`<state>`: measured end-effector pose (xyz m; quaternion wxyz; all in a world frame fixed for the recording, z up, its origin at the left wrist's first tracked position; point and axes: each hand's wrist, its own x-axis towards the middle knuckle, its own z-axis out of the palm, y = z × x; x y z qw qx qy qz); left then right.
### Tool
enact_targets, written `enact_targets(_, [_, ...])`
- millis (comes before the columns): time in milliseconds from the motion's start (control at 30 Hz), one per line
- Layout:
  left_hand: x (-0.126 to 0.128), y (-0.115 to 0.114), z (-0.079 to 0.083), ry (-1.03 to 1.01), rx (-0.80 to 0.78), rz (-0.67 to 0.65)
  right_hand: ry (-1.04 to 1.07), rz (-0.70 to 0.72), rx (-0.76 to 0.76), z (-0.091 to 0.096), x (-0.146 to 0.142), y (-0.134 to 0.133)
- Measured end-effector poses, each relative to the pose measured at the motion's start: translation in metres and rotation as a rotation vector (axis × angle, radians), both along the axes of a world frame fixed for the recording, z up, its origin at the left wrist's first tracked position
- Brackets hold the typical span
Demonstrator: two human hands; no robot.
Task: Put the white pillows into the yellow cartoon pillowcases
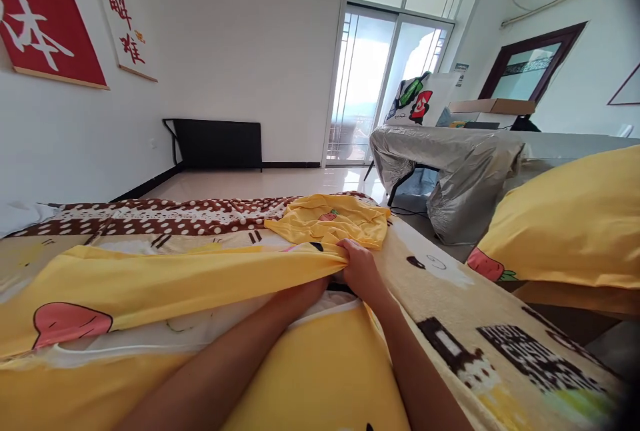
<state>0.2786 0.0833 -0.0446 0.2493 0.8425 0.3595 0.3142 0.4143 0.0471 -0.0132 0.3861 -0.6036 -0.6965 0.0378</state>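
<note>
A yellow fabric cover (200, 278) with a pink carrot print lies spread before me, its white-trimmed edge (325, 314) parted into a long opening. My right hand (357, 261) is closed on a gathered corner of the cover at the far right end of that opening. Reaching in beneath the raised yellow fold, my left hand (320, 286) is right beside the right one; its fingers are hidden by the cloth. Just beyond both hands, a smaller yellow cloth (335, 218) with a carrot print lies crumpled.
Beneath everything is a beige patterned blanket (415, 284) with a brown dotted border (235, 214). A yellow pillow (570, 224) rests at the right. Farther back stand a table under grey plastic sheeting (450, 151), with a bag (415, 101) and boxes on it, and a black folded panel (217, 144).
</note>
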Motion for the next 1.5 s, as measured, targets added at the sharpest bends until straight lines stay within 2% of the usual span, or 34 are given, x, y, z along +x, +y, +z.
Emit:
enact_targets(67, [-0.003, -0.005, 0.002, 0.022, 0.011, 0.017, -0.027, -0.068, 0.047, 0.000, -0.004, -0.001])
enact_targets(167, [-0.006, -0.011, 0.000, 0.070, 0.040, 0.032, 0.000, -0.081, 0.121, -0.002, -0.006, -0.001])
enact_targets(267, [-0.011, -0.018, 0.002, 0.166, 0.144, 0.007, 0.066, -0.088, 0.185, -0.005, -0.004, 0.001])
enact_targets(367, [-0.016, -0.027, 0.018, 0.274, 0.236, -0.131, 0.093, -0.119, 0.188, -0.005, -0.001, 0.002])
enact_targets(500, [-0.018, -0.039, 0.049, 0.424, 0.330, -0.423, 0.119, -0.074, 0.193, 0.002, 0.001, -0.002])
enact_targets(600, [-0.020, -0.041, 0.059, 0.575, 0.372, -0.503, 0.256, -0.013, 0.132, 0.009, 0.001, -0.007])
enact_targets(700, [-0.026, -0.037, 0.050, 0.490, 0.310, -0.423, 0.361, 0.021, 0.120, 0.011, -0.001, -0.008])
enact_targets(800, [-0.032, -0.033, 0.035, 0.338, 0.093, -0.273, 0.368, 0.037, 0.083, 0.010, -0.001, -0.004])
enact_targets(867, [-0.032, -0.031, 0.030, 0.286, 0.010, -0.201, 0.350, 0.048, 0.026, 0.009, -0.001, -0.002])
enact_targets(1000, [-0.028, -0.031, 0.031, 0.209, 0.101, -0.174, 0.327, 0.037, -0.007, 0.011, 0.000, -0.003])
enact_targets(1100, [-0.025, -0.032, 0.032, 0.283, 0.230, -0.203, 0.340, 0.044, 0.012, 0.012, -0.001, -0.005])
enact_targets(1200, [-0.024, -0.033, 0.029, 0.311, 0.286, -0.167, 0.362, 0.077, 0.076, 0.010, -0.003, -0.006])
enact_targets(1333, [-0.025, -0.033, 0.027, 0.252, 0.259, -0.083, 0.347, 0.062, 0.145, 0.006, -0.003, -0.003])
enact_targets(1500, [-0.024, -0.028, 0.026, 0.287, 0.093, -0.076, 0.271, 0.032, 0.148, 0.004, -0.001, 0.000])
